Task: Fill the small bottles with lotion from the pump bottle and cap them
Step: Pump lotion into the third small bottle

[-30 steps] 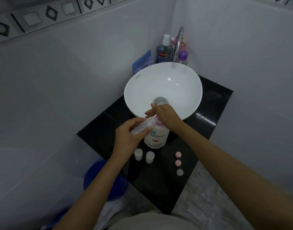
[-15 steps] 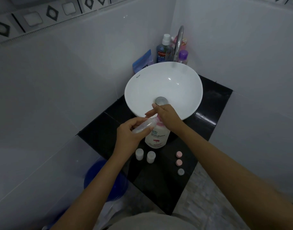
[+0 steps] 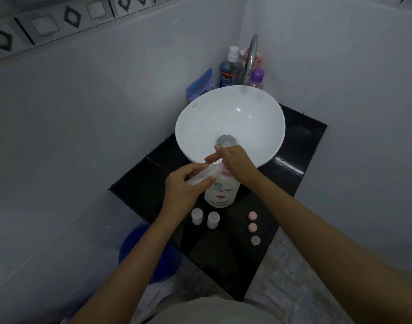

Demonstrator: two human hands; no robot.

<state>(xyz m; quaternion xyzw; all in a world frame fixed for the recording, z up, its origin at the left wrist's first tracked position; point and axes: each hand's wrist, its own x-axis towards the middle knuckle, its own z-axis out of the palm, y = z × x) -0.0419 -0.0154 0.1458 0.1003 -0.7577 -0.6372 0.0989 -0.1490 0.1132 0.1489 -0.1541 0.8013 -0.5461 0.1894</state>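
A white pump bottle (image 3: 221, 190) with a pink label stands on the black counter (image 3: 223, 253) just in front of the basin. My right hand (image 3: 235, 163) lies on top of its pink pump head, fingers spread, and hides it. My left hand (image 3: 184, 185) holds a small clear bottle (image 3: 203, 175) tilted, with its mouth at the pump spout. Two small white bottles (image 3: 196, 216) (image 3: 213, 219) stand uncapped on the counter below the pump bottle. To their right lie two pink caps (image 3: 252, 215) (image 3: 252, 227) and a grey cap (image 3: 255, 240).
A white bowl basin (image 3: 200, 127) with a chrome tap (image 3: 251, 57) fills the back of the counter. Toiletry bottles (image 3: 230, 71) and a blue pouch (image 3: 200, 86) stand behind it in the corner. A blue bucket (image 3: 149, 256) sits on the floor at the left.
Nearly nothing has moved. Both hands stay at the pump bottle, the small clear bottle held at the spout; the view has shifted very slightly.
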